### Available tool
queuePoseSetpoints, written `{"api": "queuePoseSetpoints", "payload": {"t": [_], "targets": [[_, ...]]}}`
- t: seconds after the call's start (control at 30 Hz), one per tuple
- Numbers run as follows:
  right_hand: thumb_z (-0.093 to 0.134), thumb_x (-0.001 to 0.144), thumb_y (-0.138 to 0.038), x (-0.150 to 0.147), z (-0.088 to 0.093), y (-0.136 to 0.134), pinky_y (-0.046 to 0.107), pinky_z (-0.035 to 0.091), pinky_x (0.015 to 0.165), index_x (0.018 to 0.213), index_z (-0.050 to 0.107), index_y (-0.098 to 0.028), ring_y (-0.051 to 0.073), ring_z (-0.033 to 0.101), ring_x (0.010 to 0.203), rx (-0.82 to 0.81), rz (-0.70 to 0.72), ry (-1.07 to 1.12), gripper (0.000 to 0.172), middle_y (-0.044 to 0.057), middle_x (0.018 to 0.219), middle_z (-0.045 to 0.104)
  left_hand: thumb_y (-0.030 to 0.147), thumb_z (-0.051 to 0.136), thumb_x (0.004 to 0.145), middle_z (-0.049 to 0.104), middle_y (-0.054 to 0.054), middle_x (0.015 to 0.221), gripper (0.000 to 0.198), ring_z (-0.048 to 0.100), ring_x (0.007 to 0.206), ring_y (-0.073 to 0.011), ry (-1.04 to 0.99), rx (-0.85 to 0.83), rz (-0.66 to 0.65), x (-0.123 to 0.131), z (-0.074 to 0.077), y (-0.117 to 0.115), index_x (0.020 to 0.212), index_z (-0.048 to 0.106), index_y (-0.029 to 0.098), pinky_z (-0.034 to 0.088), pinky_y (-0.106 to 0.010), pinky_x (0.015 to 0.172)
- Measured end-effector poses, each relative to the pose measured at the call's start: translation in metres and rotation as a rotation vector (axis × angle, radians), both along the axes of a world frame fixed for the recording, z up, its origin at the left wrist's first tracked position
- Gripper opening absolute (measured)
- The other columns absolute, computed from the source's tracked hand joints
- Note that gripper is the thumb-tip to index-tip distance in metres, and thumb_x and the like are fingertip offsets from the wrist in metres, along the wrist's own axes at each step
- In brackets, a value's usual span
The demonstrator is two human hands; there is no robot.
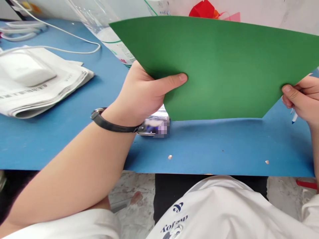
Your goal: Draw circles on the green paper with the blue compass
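Observation:
A sheet of green paper [219,66] is held up over the blue table, its surface slightly bowed. My left hand [149,83] grips its left side, thumb on the near face and the other fingers hidden behind. At the lower right edge, my right hand [302,96] pinches the sheet between thumb and fingers. Under my left wrist lies a phone [152,124] with its screen lit, partly covered by the hand and the paper. Just below my right hand, the tip of a pen [294,118] shows.
On the left of the blue table [99,152], folded newspapers [67,86] lie under a white box-like object [27,68]. A white cable [74,52] loops behind them. A clear plastic bottle [107,36] lies beyond my left hand. Red folded paper [203,10] is at the back.

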State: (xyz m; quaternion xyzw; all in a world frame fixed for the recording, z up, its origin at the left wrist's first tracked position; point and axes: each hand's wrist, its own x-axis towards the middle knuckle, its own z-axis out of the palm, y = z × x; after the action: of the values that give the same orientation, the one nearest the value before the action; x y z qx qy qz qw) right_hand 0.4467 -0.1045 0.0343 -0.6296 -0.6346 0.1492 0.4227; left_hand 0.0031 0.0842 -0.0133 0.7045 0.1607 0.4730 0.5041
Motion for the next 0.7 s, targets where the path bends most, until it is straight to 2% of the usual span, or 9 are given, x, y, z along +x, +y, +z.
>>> {"api": "queuePoseSetpoints", "payload": {"t": [0.1, 0.17, 0.27, 0.37, 0.43, 0.5, 0.6, 0.7], "targets": [[0.095, 0.077, -0.117, -0.003, 0.005, 0.002, 0.035, 0.034, 0.05, 0.073, 0.068, -0.027, 0.013, 0.046, 0.05, -0.041, -0.001, 0.042, 0.095, -0.003, 0.056, 0.051, 0.053, 0.123, 0.088, 0.092, -0.005, 0.166, 0.07, 0.085, 0.159, -0.0521, 0.065, -0.127, -0.062, -0.002, 0.005, -0.005, 0.151, 0.097, 0.04, 0.076, -0.079, 0.133], [0.096, 0.069, -0.12, -0.001, 0.012, 0.002, 0.034, 0.027, 0.047, 0.077, 0.07, -0.027, 0.012, 0.04, 0.047, -0.106, -0.017, 0.074, 0.097, -0.005, 0.053, 0.044, 0.053, 0.119, 0.093, 0.093, -0.005, 0.164, 0.063, 0.089, 0.152, -0.0508, 0.11, -0.199, -0.104, -0.003, 0.007, -0.008, 0.15, 0.097, 0.039, 0.082, -0.075, 0.125], [0.101, 0.063, -0.118, 0.006, 0.022, 0.001, 0.032, 0.026, 0.046, 0.082, 0.076, -0.025, 0.011, 0.039, 0.049, -0.249, -0.033, 0.071, 0.098, -0.005, 0.055, 0.042, 0.056, 0.115, 0.097, 0.099, -0.009, 0.147, 0.054, 0.095, 0.134, -0.0468, 0.194, -0.215, -0.129, -0.004, 0.005, -0.006, 0.145, 0.099, 0.036, 0.086, -0.068, 0.11], [0.103, 0.068, -0.113, 0.016, 0.027, -0.001, 0.031, 0.025, 0.047, 0.067, 0.06, -0.023, 0.01, 0.039, 0.054, -0.379, -0.057, 0.012, 0.1, -0.002, 0.058, 0.044, 0.058, 0.113, 0.1, 0.1, -0.011, 0.126, 0.041, 0.093, 0.107, -0.0372, 0.274, -0.173, -0.09, -0.006, -0.001, 0.002, 0.13, 0.101, 0.032, 0.085, -0.061, 0.1], [0.103, 0.072, -0.111, 0.023, 0.026, 0.001, 0.031, 0.026, 0.048, 0.066, 0.055, -0.023, 0.01, 0.039, 0.056, -0.446, -0.076, -0.017, 0.1, -0.001, 0.061, 0.044, 0.054, 0.115, 0.098, 0.098, -0.01, 0.11, 0.039, 0.085, 0.085, -0.0285, 0.301, -0.154, -0.055, -0.006, -0.007, 0.009, 0.123, 0.101, 0.028, 0.083, -0.061, 0.098], [0.103, 0.075, -0.108, 0.027, 0.024, 0.003, 0.03, 0.027, 0.049, 0.069, 0.055, -0.023, 0.01, 0.039, 0.057, -0.503, -0.091, -0.035, 0.097, -0.002, 0.063, 0.043, 0.047, 0.118, 0.095, 0.094, -0.006, 0.098, 0.041, 0.076, 0.074, -0.0239, 0.328, -0.155, -0.04, -0.007, -0.013, 0.015, 0.128, 0.101, 0.028, 0.082, -0.064, 0.102], [0.104, 0.078, -0.102, 0.029, 0.024, 0.005, 0.03, 0.027, 0.052, 0.07, 0.052, -0.024, 0.01, 0.038, 0.059, -0.564, -0.11, -0.063, 0.094, -0.002, 0.066, 0.042, 0.04, 0.117, 0.094, 0.091, -0.002, 0.091, 0.05, 0.075, 0.076, -0.025, 0.398, -0.137, -0.023, -0.008, -0.021, 0.023, 0.14, 0.1, 0.031, 0.08, -0.064, 0.109], [0.104, 0.079, -0.097, 0.031, 0.025, 0.007, 0.03, 0.028, 0.054, 0.072, 0.046, -0.024, 0.01, 0.038, 0.061, -0.594, -0.136, -0.096, 0.093, -0.002, 0.068, 0.04, 0.032, 0.117, 0.089, 0.086, -0.001, 0.081, 0.051, 0.079, 0.077, -0.0267, 0.431, -0.108, 0.012, -0.007, -0.03, 0.028, 0.138, 0.101, 0.03, 0.08, -0.06, 0.109]]}}
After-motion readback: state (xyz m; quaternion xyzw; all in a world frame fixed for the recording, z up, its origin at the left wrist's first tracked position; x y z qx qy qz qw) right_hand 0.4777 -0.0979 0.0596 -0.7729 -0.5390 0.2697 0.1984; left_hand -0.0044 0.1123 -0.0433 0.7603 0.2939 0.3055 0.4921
